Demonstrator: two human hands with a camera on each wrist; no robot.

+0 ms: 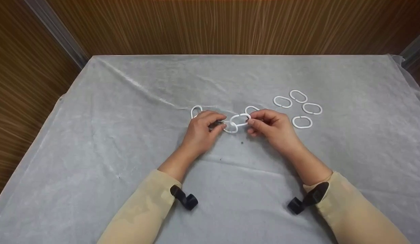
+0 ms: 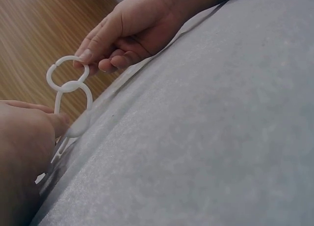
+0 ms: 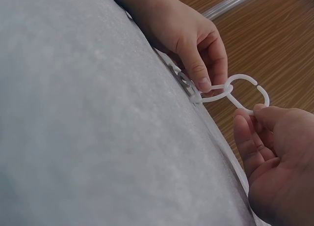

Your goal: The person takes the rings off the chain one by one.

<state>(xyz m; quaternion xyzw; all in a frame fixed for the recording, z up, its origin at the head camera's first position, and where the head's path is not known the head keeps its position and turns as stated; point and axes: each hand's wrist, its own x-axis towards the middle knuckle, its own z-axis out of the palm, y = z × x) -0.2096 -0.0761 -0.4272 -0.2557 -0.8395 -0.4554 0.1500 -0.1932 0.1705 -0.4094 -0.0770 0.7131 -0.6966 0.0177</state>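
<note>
Between finger and thumb, my right hand (image 1: 272,127) pinches the right end of a white oval link (image 1: 240,119) with a small split in its side. That link passes through a second white link (image 1: 231,129), which my left hand (image 1: 203,130) pinches. In the left wrist view the upper link (image 2: 67,72) is hooked through the one below it, and more chain runs down beside the left hand. Another link (image 1: 196,109) pokes out behind the left hand, partly covered by it. Just beyond the right fingertips a loose link (image 1: 252,108) lies on the cloth, partly hidden.
Several loose white links, one of them nearest the right hand (image 1: 302,122), lie on the right of the grey-covered table (image 1: 94,142). A wood-grain panel (image 1: 230,27) rises behind the table's far edge. Both sleeves carry black wrist mounts.
</note>
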